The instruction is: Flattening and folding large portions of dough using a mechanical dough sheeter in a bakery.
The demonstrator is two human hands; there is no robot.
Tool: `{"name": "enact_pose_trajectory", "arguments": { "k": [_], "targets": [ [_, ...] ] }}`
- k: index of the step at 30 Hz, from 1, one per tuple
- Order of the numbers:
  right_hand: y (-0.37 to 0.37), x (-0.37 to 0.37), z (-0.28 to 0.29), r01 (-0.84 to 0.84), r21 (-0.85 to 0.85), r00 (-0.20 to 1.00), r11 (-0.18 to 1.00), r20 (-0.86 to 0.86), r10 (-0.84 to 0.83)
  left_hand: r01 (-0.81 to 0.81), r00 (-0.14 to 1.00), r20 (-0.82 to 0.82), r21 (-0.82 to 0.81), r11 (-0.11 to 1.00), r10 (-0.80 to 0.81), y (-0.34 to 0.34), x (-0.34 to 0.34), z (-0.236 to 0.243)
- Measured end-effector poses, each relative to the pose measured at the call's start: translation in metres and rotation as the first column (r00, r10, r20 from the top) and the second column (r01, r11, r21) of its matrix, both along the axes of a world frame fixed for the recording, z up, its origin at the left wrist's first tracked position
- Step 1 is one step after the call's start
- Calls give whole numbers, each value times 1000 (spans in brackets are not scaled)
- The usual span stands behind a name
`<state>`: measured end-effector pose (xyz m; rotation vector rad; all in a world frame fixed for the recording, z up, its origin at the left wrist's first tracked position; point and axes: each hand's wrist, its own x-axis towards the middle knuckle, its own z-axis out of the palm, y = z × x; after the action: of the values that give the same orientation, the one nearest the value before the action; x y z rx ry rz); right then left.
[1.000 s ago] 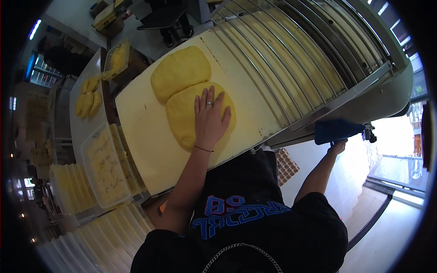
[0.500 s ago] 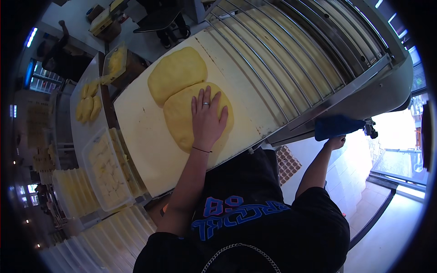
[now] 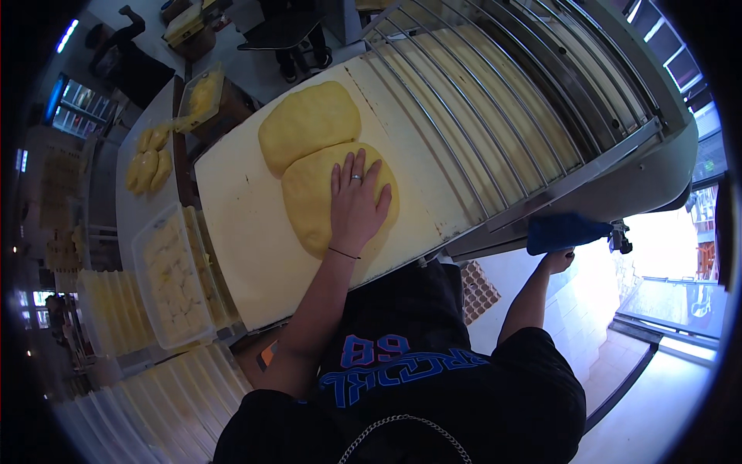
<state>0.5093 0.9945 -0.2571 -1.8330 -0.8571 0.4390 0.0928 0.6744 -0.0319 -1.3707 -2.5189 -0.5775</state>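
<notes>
Toward the near edge of the sheeter surface (image 3: 239, 263), your left hand (image 3: 359, 205) lies flat on the nearer dough slab (image 3: 305, 205); pressing hard could fuse it to the farther slab (image 3: 311, 124). I can't tell the grip of your right hand (image 3: 557, 261).

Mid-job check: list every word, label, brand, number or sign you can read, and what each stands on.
Black shirt: large blue lettering, which I don't copy out.
Same shirt: a blue-and-red number above it, likewise not copied.
Dough pieces: no print visible.
Grey machine housing: none I can read.
Dim background: too small or blurred to tell.
</notes>
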Motion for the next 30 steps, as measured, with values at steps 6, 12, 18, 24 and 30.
{"name": "enact_pose_trajectory", "arguments": {
  "k": [6,12,18,24,30],
  "targets": [
    [-7,-4,9,-20,-19,999,1000,41,20,-6,1000,8,9,1000,6,-2,-1,1],
    [-7,-5,7,-36,-25,998,999,60,37,-5,1000,17,11,1000,5,-2,-1,2],
    [-7,-1,12,-20,-59,998,998,63,24,10,1000,15,6,1000,-10,-1,0,3],
    [-15,-13,34,-58,-180,986,982,143,84,11,1000,19,22,1000,-12,-2,-2,2],
    [-4,35,-10,-172,-406,862,898,380,337,56,998,37,20,998,-57,-3,-1,3]
  ]
}}
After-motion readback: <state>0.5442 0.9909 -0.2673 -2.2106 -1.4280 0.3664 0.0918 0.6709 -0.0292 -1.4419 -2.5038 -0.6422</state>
